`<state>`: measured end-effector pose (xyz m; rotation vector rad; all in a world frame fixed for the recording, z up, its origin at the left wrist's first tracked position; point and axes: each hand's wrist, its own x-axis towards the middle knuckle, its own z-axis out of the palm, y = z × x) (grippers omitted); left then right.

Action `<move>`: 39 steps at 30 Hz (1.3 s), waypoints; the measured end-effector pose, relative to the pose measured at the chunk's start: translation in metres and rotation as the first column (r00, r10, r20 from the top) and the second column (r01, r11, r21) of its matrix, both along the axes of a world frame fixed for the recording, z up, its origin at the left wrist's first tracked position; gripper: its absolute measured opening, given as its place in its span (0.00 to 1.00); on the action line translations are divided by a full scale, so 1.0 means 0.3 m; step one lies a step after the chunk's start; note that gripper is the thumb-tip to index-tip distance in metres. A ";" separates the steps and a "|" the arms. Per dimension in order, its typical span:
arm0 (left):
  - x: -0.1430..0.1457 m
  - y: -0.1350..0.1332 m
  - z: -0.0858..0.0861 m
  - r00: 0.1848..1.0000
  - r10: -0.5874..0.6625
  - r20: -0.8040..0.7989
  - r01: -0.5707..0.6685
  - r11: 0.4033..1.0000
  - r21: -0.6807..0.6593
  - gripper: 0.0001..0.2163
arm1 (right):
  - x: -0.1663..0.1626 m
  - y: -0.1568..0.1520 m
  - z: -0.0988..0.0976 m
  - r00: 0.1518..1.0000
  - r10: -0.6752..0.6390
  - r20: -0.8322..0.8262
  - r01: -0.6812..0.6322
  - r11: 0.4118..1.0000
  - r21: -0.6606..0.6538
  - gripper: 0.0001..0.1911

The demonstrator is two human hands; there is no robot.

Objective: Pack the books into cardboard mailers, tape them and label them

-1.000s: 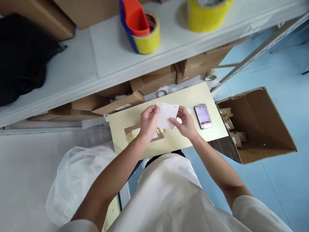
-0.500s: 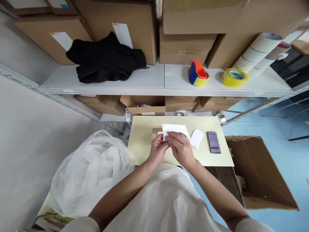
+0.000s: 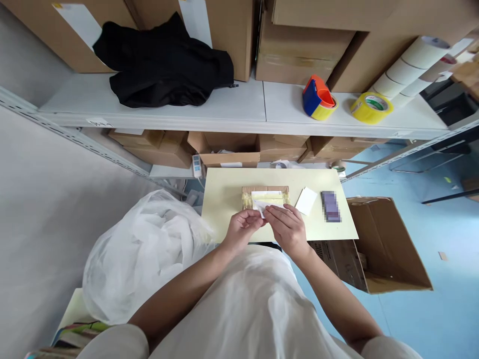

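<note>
My left hand and my right hand meet over the near part of a small pale yellow table. Both pinch a white paper between them, folded small. Just beyond the paper lies a flat brown cardboard packet with a white label and yellowish tape on it. A small white card lies to the right of my right hand, and a phone lies further right.
A white plastic bag bulges on the left. An open cardboard box stands on the blue floor at right. The white shelf behind holds black cloth, a tape dispenser, a yellow tape roll and cardboard boxes.
The white paper, first held up spread between both hands, now sits low and folded smaller at my fingertips. The brown packet is uncovered. The camera has tilted up towards the shelf.
</note>
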<state>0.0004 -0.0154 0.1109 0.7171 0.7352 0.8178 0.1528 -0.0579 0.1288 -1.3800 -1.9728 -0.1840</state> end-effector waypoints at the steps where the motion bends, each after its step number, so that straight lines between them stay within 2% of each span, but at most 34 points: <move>1: -0.004 0.001 -0.002 1.000 0.001 -0.009 -0.001 1.000 0.006 0.13 | -0.003 -0.005 -0.002 1.000 -0.006 0.017 0.006 1.000 -0.001 0.19; 6: -0.015 0.004 -0.005 0.999 -0.013 -0.048 0.014 1.000 0.026 0.11 | -0.003 -0.024 -0.014 0.996 -0.006 0.085 0.008 0.999 -0.031 0.17; 14: -0.008 0.014 -0.008 0.982 -0.047 -0.184 0.061 0.995 0.072 0.11 | 0.004 -0.022 -0.027 0.996 0.003 0.088 0.001 0.999 -0.046 0.19; 17: -0.003 0.019 -0.013 0.984 -0.050 -0.173 0.070 0.992 0.110 0.10 | 0.004 -0.015 -0.028 0.998 0.013 0.061 -0.010 0.999 -0.045 0.20; 20: 0.000 0.026 -0.020 0.984 -0.045 -0.172 0.078 0.978 0.193 0.10 | 0.001 -0.003 -0.024 0.998 0.031 -0.046 -0.034 0.997 -0.065 0.19; 23: -0.003 0.037 -0.026 0.978 -0.004 -0.209 0.081 0.929 0.361 0.09 | -0.006 0.011 -0.010 0.974 0.036 -0.225 -0.070 0.987 -0.143 0.13; 26: -0.013 0.052 -0.022 0.959 0.018 -0.284 0.141 0.837 0.528 0.07 | -0.013 0.020 0.009 0.922 -0.019 -0.388 -0.086 0.964 -0.251 0.08; 30: -0.029 0.069 0.003 0.913 0.041 -0.405 0.257 0.714 0.652 0.07 | -0.017 0.028 0.025 0.840 -0.091 -0.535 -0.147 0.911 -0.386 0.06; 32: -0.037 0.076 0.011 0.904 0.051 -0.424 0.279 0.681 0.677 0.07 | -0.017 0.035 0.028 0.822 -0.118 -0.557 -0.162 0.890 -0.427 0.06; 35: -0.049 0.092 0.009 0.908 0.006 -0.420 0.290 0.713 0.638 0.07 | -0.013 0.051 0.026 0.818 -0.160 -0.553 -0.157 0.862 -0.481 0.08; 37: -0.059 0.110 0.002 0.913 -0.030 -0.407 0.277 0.778 0.564 0.08 | -0.009 0.064 0.021 0.797 -0.198 -0.571 -0.157 0.845 -0.512 0.10; 39: -0.073 0.137 -0.003 0.916 -0.043 -0.399 0.247 0.843 0.477 0.09 | -0.006 0.076 0.011 0.739 -0.253 -0.624 -0.168 0.828 -0.535 0.11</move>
